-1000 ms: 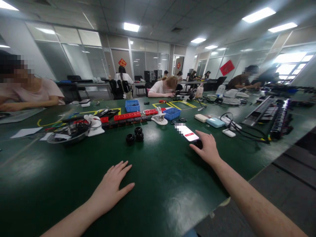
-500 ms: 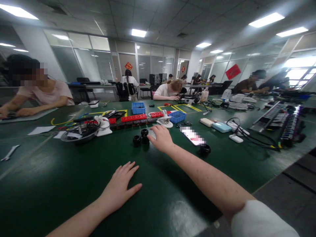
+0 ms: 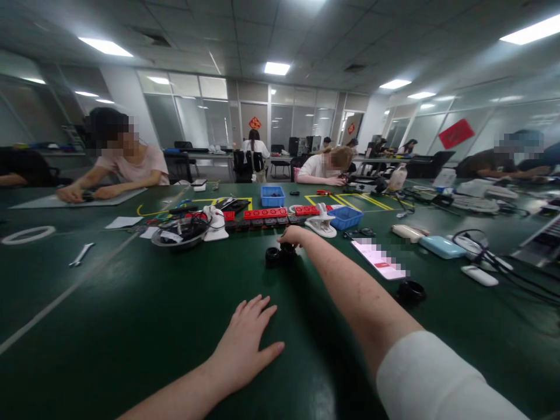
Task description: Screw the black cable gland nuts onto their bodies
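Reaching forward over the green table, my right hand [image 3: 292, 234] has its fingers closed around the upper of two stacked black round parts; the fingers partly cover it. Below the hand shows the lower black part [image 3: 287, 252]. Another black round part [image 3: 272, 255] stands just left of this stack, close against it. My left hand [image 3: 251, 341] lies palm down nearer to me, fingers spread and holding nothing. Off to the right, a black ring-shaped part [image 3: 410, 291] rests near a lit phone [image 3: 378, 259]. The exact kind of these parts is not clear.
Beyond my right hand lie a red-and-black strip [image 3: 265, 214], a white clip stand [image 3: 321, 221] and a blue bin [image 3: 345, 217]. A metal bowl [image 3: 180, 236] with cables is at left, a wrench [image 3: 81, 255] farther left. Co-workers sit around the table.
My right hand has moved from beside the stacked black parts onto the upper one and closed on it. The view has turned left. My left hand stays spread on the table.
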{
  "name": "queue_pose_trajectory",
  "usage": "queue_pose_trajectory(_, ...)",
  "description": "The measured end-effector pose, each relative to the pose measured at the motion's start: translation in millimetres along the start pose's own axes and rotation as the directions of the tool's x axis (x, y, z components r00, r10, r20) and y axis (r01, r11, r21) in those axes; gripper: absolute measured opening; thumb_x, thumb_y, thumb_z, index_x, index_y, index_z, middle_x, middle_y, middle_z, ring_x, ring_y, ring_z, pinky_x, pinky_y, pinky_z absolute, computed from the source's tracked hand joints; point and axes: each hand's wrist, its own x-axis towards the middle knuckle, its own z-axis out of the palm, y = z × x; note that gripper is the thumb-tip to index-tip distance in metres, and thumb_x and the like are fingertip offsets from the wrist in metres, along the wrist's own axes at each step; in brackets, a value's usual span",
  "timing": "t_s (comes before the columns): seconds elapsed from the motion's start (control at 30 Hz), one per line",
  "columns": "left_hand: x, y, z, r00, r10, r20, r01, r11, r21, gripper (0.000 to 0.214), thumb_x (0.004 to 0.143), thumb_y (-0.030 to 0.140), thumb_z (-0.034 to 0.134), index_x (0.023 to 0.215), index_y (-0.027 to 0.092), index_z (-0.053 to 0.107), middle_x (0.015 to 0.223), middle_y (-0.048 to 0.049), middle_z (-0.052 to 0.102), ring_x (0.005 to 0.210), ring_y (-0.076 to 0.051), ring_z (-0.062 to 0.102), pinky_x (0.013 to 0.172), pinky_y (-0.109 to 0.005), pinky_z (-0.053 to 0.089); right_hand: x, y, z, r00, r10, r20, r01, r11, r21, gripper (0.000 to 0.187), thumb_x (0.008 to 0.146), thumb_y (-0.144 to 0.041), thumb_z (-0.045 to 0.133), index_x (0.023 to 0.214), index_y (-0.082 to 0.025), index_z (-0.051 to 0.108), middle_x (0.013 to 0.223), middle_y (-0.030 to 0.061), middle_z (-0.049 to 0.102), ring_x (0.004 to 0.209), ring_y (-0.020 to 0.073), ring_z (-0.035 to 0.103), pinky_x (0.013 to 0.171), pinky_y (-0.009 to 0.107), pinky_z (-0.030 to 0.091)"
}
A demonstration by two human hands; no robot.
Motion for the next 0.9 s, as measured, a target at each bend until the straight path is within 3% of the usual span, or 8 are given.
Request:
queue_pose_trajectory(0.1, 0.3, -0.8, -0.1, 1.0, 0.007, -0.007, -0.007, 1.0, -0.007, 0.061, 0.078, 0.057, 0.046, 0.13, 0.024, 0.041, 0.139, -0.0063, 0.035, 0.13, -0.029, 0.025, 0.104, -0.054, 0.02, 3.4, 3.8, -7.7, 0.981, 0.116, 0.156, -0.119, 0.993, 0.012, 0.029, 0.087, -0.031, 0.049, 0.11, -0.014, 0.051, 0.109, 0.0074, 0.054, 0.092, 0.018, 0.055, 0.078, 0.037, 0.048)
queue_pose_trajectory(0.2, -0.6, -0.2, -1.6, 1.0, 0.003, -0.015, -0.003, 1.0, -0.011, 0.061, 0.078, 0.057, 0.046, 0.129, 0.024, 0.041, 0.139, -0.0056, 0.036, 0.13, -0.029, 0.026, 0.104, -0.053, 0.02, 2.3, 15.1, -13.1, 0.962, 0.182, 0.204, -0.193, 0.981, 0.035, 0.029, 0.087, -0.031, 0.048, 0.112, -0.015, 0.05, 0.111, 0.0077, 0.053, 0.093, 0.018, 0.055, 0.078, 0.038, 0.048)
queue_pose_trajectory(0.53, -4.2, 5.3, -6.3, 1.0, -0.012, 0.028, 0.011, 1.0, 0.01, 0.061, 0.08, 0.056, 0.043, 0.131, 0.023, 0.038, 0.141, -0.0067, 0.033, 0.13, -0.029, 0.025, 0.103, -0.053, 0.023, -28.4, 63.2, -14.6, 0.942, 0.284, 0.177, -0.312, 0.937, 0.155, 0.032, 0.087, -0.031, 0.049, 0.114, -0.014, 0.049, 0.112, 0.0081, 0.052, 0.094, 0.0185, 0.055, 0.078, 0.038, 0.048)
queue_pose_trajectory(0.9, -2.1, 0.5, 3.8, 1.0, 0.018, -0.001, -0.018, 0.996, 0.084, 0.064, 0.08, 0.059, 0.039, 0.132, 0.021, 0.038, 0.14, -0.0078, 0.033, 0.13, -0.027, 0.025, 0.104, -0.05, 0.021, -96.9, 68.5, -1.7, 0.962, 0.237, 0.139, -0.262, 0.944, 0.201, 0.03, 0.087, -0.03, 0.049, 0.113, -0.014, 0.049, 0.109, 0.0076, 0.053, 0.09, 0.0171, 0.056, 0.074, 0.036, 0.05)
